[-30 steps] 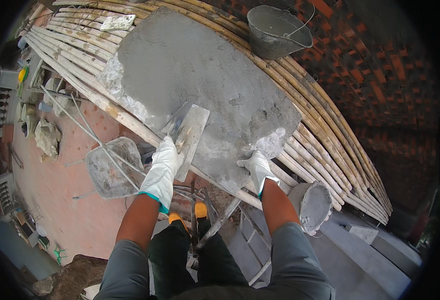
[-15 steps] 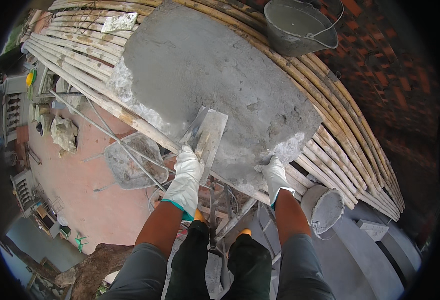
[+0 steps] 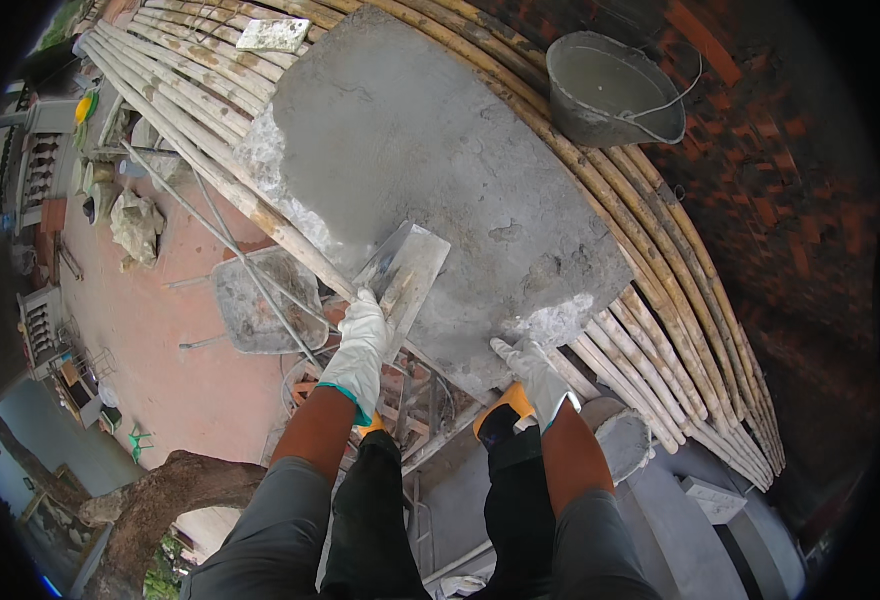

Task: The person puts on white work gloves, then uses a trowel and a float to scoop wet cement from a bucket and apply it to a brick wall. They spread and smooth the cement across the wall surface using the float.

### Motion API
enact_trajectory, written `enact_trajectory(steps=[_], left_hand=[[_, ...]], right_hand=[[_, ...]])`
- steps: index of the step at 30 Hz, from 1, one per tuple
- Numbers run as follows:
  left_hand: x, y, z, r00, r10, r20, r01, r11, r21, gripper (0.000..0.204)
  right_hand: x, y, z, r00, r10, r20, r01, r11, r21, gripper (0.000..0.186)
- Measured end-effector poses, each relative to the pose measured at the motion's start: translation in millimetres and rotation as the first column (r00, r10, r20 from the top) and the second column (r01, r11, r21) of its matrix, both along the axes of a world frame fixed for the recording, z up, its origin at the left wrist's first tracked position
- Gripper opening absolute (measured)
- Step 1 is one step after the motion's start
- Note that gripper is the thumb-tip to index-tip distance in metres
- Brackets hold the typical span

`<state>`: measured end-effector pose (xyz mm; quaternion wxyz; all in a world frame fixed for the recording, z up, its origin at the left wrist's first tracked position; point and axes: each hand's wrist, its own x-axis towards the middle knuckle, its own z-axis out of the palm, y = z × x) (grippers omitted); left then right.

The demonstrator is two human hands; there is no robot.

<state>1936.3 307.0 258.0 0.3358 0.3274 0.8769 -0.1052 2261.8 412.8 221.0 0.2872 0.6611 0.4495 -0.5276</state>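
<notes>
A wide slab-like board (image 3: 410,130) coated with wet grey mortar lies on the bamboo poles in front of me. My left hand (image 3: 362,335), in a white glove, is closed round the handle of a rectangular plastering trowel (image 3: 422,270). The trowel rests at the board's near edge, its blade tilted in part. My right hand (image 3: 535,370), also gloved, lies with fingers stretched out at the board's near right corner, beside a pale, rough patch. Nothing shows in that hand.
A bucket of greyish water (image 3: 615,90) stands on the poles (image 3: 670,270) at the far right. Another mortar-crusted bucket (image 3: 620,440) is below my right forearm. A wheelbarrow (image 3: 270,300) sits on the lower floor at left, behind metal scaffold tubes (image 3: 230,240). My yellow boots (image 3: 505,405) are on the scaffold.
The whole view has shifted slightly. My right boot has come up and forward, nearer the board. My left hand keeps the trowel at about the same place; the right hand stays by the corner.
</notes>
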Motion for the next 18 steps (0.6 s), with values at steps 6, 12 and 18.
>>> enact_trajectory(steps=[6, 12, 18], left_hand=[[-27.0, 31.0, 51.9, 0.990, 0.039, 0.133, -0.026, 0.995, -0.097, 0.062], [-25.0, 56.2, 212.8, 0.959, 0.198, 0.204, -0.166, 0.973, -0.163, 0.072], [-49.7, 1.8, 394.5, 0.853, 0.518, 0.065, -0.507, 0.852, -0.134, 0.074]], right_hand=[[102.1, 22.7, 128.3, 0.931, -0.201, -0.305, 0.226, 0.973, 0.048, 0.050], [231.3, 30.7, 298.9, 0.962, -0.261, -0.081, 0.272, 0.936, 0.224, 0.029], [305.9, 49.6, 403.3, 0.950, -0.307, 0.057, 0.304, 0.951, 0.062, 0.031]])
